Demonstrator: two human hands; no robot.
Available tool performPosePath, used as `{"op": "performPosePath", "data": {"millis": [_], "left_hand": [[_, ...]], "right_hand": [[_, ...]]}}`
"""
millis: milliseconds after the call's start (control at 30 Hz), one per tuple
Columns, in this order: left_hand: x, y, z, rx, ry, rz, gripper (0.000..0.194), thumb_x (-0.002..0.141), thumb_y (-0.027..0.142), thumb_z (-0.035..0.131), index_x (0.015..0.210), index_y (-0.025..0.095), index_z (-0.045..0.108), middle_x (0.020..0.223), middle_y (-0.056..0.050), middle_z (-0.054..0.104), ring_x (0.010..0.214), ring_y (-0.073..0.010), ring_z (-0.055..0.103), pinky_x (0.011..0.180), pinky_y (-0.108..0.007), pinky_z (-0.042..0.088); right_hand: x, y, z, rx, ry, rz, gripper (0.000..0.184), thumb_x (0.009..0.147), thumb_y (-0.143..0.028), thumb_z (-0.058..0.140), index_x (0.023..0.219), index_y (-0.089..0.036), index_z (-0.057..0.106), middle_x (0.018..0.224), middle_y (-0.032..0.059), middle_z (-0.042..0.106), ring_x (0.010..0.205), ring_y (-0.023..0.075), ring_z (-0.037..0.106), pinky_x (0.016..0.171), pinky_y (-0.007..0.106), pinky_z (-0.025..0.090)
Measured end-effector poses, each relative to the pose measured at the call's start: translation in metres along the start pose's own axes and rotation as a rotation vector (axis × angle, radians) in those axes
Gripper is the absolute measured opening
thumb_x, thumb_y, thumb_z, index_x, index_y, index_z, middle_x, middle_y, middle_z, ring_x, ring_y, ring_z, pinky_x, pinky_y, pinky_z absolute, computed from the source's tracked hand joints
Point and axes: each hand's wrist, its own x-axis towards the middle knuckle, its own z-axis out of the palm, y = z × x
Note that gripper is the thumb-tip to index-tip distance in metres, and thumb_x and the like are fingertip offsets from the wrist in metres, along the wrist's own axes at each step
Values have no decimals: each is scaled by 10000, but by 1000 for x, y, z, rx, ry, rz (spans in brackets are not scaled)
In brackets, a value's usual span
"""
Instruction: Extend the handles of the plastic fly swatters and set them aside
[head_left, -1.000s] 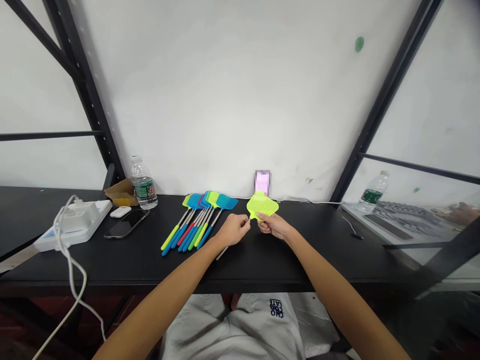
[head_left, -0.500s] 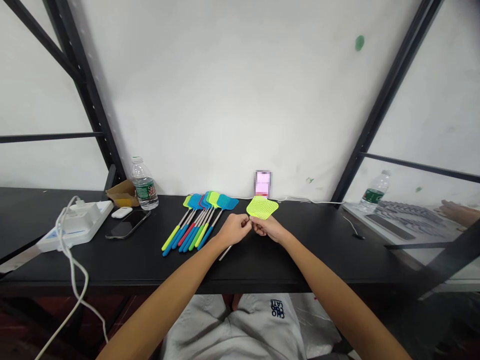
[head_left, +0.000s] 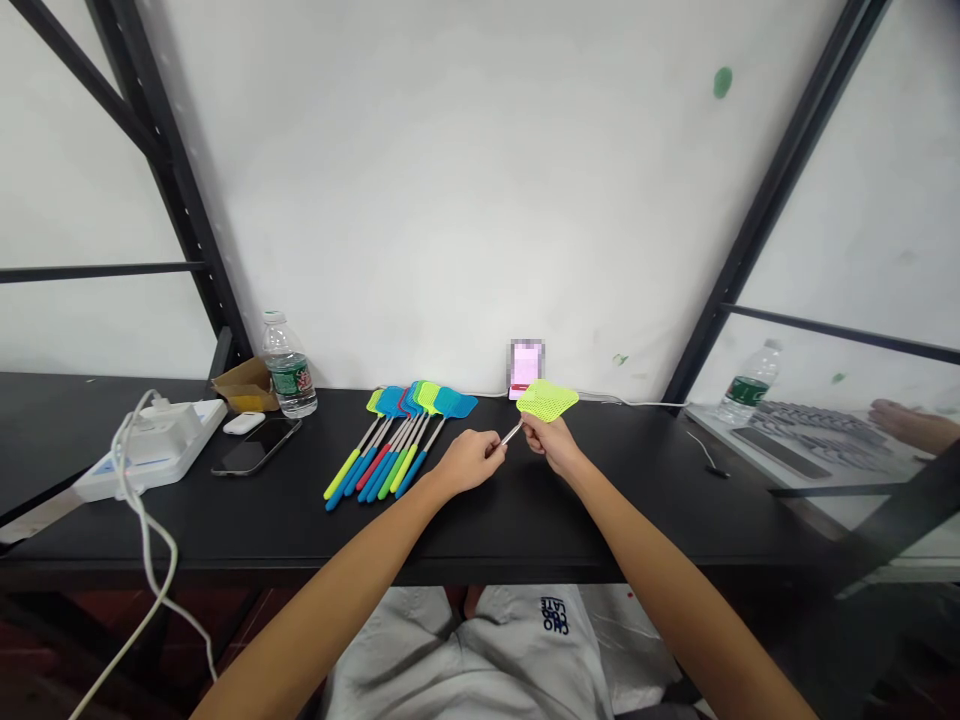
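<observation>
A fly swatter (head_left: 549, 399) with a yellow-green mesh head is held over the black table by both my hands. My right hand (head_left: 552, 440) pinches it just below the head. My left hand (head_left: 472, 459) is closed round the metal rod lower down, and a short piece of rod shows between the two hands. The handle end is hidden by my left hand. Left of my hands lies a row of several fly swatters (head_left: 397, 445), with blue, yellow-green and red heads and coloured grips, heads toward the wall.
A pixelated upright screen (head_left: 526, 362) leans at the wall. On the left are a water bottle (head_left: 289, 368), an open cardboard box (head_left: 246, 384), a white case (head_left: 244, 423), a phone (head_left: 257, 447) and a power strip (head_left: 161, 445) with white cables. A short cable (head_left: 709, 457) lies right.
The swatter's head and my right hand have moved right and away from me. My hands are further apart, with rod showing between them. The rod end below my left hand no longer shows.
</observation>
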Motion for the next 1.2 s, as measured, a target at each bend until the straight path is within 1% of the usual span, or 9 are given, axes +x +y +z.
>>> {"op": "performPosePath", "data": {"millis": [67, 167, 300, 433, 533, 633, 767, 867, 1200], "left_hand": [[0, 0, -1, 23, -3, -12, 259, 892, 349, 484, 720, 183, 582, 609, 9, 571, 564, -112, 495, 558, -238, 282], [0, 0, -2, 50, 12, -38, 248, 898, 354, 479, 755, 190, 597, 655, 1, 607, 602, -123, 529, 572, -238, 297], [2, -1, -4, 136, 105, -103, 237, 920, 340, 441, 793, 197, 581, 727, -11, 634, 670, -139, 561, 594, -249, 317], [2, -6, -5, 291, 153, -180, 137, 900, 286, 464, 871, 201, 567, 831, -24, 635, 764, -161, 580, 647, -267, 358], [1, -10, -3, 395, 108, -191, 145, 869, 303, 525, 956, 195, 566, 968, -54, 610, 867, -189, 580, 696, -285, 395], [0, -14, -2, 444, 16, -169, 187, 847, 328, 571, 970, 187, 574, 1027, -80, 572, 951, -222, 559, 748, -307, 422], [1, -16, -2, 471, -77, -170, 138, 875, 280, 530, 929, 171, 594, 1036, -102, 560, 974, -236, 548, 811, -331, 432], [2, -16, -3, 455, -124, -192, 148, 901, 238, 474, 923, 167, 602, 1033, -103, 567, 960, -224, 556, 804, -320, 437], [1, -13, -4, 412, -137, -183, 134, 902, 213, 468, 913, 169, 594, 1037, -105, 570, 989, -222, 549, 846, -323, 436]], "right_hand": [[3, 1, -4, 16, 74, -1, 326, 721, -395, 725, 678, -168, 496, 534, -48, 460, 375, 29, 305, 343, 178, 163], [8, 0, -12, 23, 234, 23, 312, 759, -379, 689, 661, -169, 480, 535, -23, 497, 365, 39, 342, 323, 174, 177], [13, -7, -22, 72, 442, 46, 290, 827, -317, 606, 632, -180, 441, 505, -20, 497, 345, 41, 342, 302, 168, 176], [16, -10, -27, 99, 565, 39, 266, 835, -280, 575, 629, -184, 436, 486, -26, 490, 335, 41, 336, 293, 163, 185], [17, -10, -28, 84, 607, 12, 253, 829, -276, 570, 629, -182, 446, 480, -31, 483, 333, 43, 344, 289, 163, 196], [17, -8, -28, 64, 637, -20, 261, 826, -280, 567, 618, -183, 442, 471, -40, 463, 329, 43, 337, 286, 168, 202], [18, -7, -28, 63, 655, -62, 277, 826, -276, 558, 600, -185, 428, 462, -58, 419, 330, 37, 308, 289, 168, 198], [19, -6, -29, 54, 671, -76, 276, 824, -270, 556, 596, -185, 425, 466, -60, 408, 335, 37, 300, 292, 172, 193], [17, -8, -28, 32, 704, -54, 242, 834, -261, 548, 624, -181, 458, 475, -66, 382, 343, 47, 309, 297, 175, 195]]}}
